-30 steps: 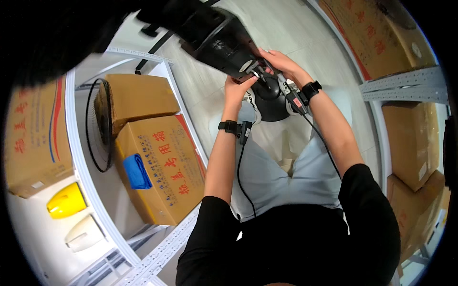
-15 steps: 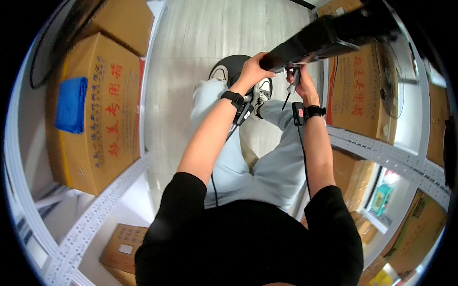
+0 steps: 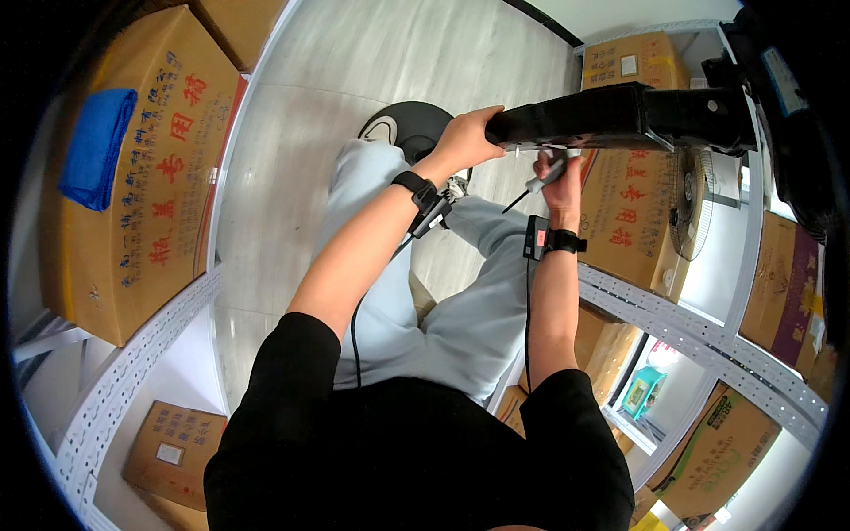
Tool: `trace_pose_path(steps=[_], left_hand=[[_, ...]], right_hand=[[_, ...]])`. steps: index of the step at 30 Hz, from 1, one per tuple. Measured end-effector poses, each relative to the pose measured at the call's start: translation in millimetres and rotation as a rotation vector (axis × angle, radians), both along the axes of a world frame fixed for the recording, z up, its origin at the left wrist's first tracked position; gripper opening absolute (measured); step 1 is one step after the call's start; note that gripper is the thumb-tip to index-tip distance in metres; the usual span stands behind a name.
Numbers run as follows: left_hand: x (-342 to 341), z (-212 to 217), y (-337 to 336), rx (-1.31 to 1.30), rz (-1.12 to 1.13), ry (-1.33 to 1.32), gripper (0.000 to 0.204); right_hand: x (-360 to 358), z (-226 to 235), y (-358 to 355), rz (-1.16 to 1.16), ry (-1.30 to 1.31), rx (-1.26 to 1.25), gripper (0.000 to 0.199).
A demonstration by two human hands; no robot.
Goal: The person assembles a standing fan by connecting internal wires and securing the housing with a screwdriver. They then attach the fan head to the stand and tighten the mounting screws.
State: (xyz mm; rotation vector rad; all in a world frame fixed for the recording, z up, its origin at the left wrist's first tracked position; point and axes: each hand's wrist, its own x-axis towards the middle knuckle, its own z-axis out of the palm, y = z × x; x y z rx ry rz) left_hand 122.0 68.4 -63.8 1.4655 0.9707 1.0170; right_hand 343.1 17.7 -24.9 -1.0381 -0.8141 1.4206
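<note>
A long black boxy beam [image 3: 575,115] crosses above my knees and runs off toward the right. My left hand [image 3: 465,143] is closed around its left end, fingers over the top and thumb below. Under the beam, my right hand [image 3: 564,190] grips a screwdriver [image 3: 542,177] with a grey handle. Its thin dark shaft points down and to the left, away from the beam. The fingertips of that hand are close to the beam's underside; whether they touch it I cannot tell. Both wrists wear black straps with small cabled boxes.
A round black base [image 3: 416,115] lies on the floor by my shoes. Metal shelving holds a large cardboard box [image 3: 142,195] with a blue cloth [image 3: 97,149] on the left. More boxes [image 3: 620,208] and a wire-guarded fan [image 3: 692,202] stand on the right.
The beam has swung from a slant to nearly level. My right hand has turned, so the screwdriver's shaft now slants more to the left. The whole view has shifted. My left hand keeps its hold.
</note>
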Motion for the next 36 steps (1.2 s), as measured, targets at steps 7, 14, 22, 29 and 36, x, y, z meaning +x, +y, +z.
trace_pose_path(steps=[7, 14, 22, 29, 36], left_hand=[[-9.8, 41.2, -4.3, 0.198, 0.029, -0.319, 0.067], [-20.6, 75.6, -1.8, 0.168, -0.013, -0.221, 0.061], [-17.5, 81.8, -2.7, 0.131, -0.09, -0.137, 0.055], [-16.3, 87.8, -1.7, 0.087, -0.154, -0.134, 0.055], [-18.0, 97.2, -3.0, 0.144, -0.151, 0.003, 0.057]], right_hand=[[-3.7, 64.5, 16.0, 0.094, -0.173, 0.129, 0.038], [-12.8, 67.0, 15.8, 0.02, -0.264, 0.116, 0.037], [-10.3, 67.0, 13.4, 0.008, -0.295, 0.103, 0.031], [-31.3, 78.9, 0.9, -0.112, -0.173, -0.001, 0.029], [-33.7, 56.5, -38.0, -0.314, 0.239, 0.014, 0.028]])
